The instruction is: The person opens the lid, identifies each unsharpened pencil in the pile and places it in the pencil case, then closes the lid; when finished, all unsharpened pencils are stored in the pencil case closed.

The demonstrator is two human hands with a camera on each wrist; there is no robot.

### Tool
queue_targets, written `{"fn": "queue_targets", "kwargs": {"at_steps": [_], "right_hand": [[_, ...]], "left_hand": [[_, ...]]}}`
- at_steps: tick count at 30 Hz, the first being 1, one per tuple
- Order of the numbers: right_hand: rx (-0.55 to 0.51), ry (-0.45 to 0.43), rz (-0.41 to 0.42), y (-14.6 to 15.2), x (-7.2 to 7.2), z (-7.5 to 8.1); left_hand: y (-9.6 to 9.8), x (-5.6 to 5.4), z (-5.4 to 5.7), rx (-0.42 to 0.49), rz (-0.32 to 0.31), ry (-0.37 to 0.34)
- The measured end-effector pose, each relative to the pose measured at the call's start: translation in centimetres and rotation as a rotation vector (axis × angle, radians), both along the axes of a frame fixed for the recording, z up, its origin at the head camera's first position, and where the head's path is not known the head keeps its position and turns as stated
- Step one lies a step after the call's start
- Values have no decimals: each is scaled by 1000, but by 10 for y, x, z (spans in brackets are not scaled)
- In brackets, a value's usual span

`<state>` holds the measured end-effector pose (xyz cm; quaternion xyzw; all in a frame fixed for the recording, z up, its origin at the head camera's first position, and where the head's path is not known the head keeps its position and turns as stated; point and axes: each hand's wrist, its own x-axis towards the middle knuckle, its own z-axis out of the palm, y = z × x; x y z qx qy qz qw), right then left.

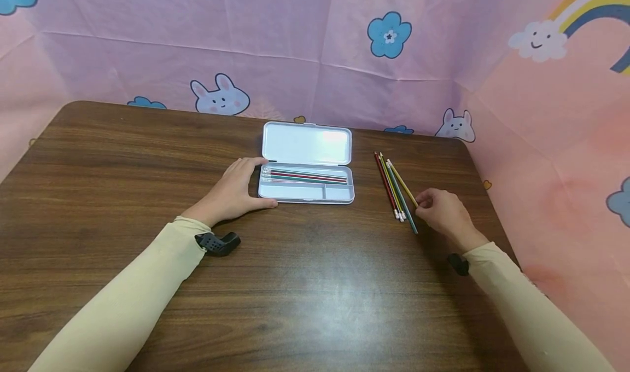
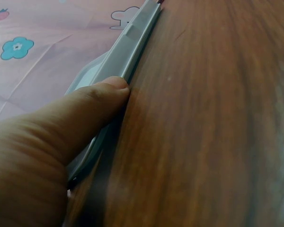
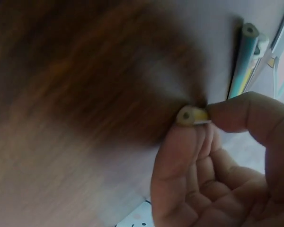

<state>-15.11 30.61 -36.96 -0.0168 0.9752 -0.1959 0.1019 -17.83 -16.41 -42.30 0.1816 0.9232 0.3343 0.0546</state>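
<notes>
A white pencil case [image 1: 293, 193] lies with its lid [image 1: 306, 144] folded back. Inside, the long back compartment holds several pencils [image 1: 310, 175], their eraser ends to the left. My left hand [image 1: 235, 190] holds the case's left end, thumb along the front edge and fingers at the back corner; the left wrist view shows the thumb against the case wall [image 2: 132, 47]. To the right, my right hand [image 1: 444, 214] pinches the near end of a yellow pencil [image 1: 403, 184] between thumb and finger. That unsharpened end [image 3: 185, 116] shows in the right wrist view.
Beside the yellow pencil lies a loose group of pencils, including a red one [image 1: 386, 184] and a green one [image 1: 404, 205]. All rest on a brown wooden table [image 1: 275, 295]. A patterned cloth [image 1: 305, 49] hangs behind the table and along its right side.
</notes>
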Motion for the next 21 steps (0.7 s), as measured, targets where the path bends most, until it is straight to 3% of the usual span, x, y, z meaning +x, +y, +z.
{"fn": "queue_targets", "kwargs": {"at_steps": [6, 11, 16, 21], "right_hand": [[52, -15, -12, 1, -2, 1], [26, 73, 40, -10, -9, 14], [21, 177, 259, -62, -25, 27], [103, 328, 533, -119, -38, 23]], "left_hand": [[-1, 1, -2, -9, 4, -1], [-1, 1, -2, -2, -1, 3], [-2, 2, -4, -8, 6, 7], [-1, 2, -4, -3, 1, 20]]}}
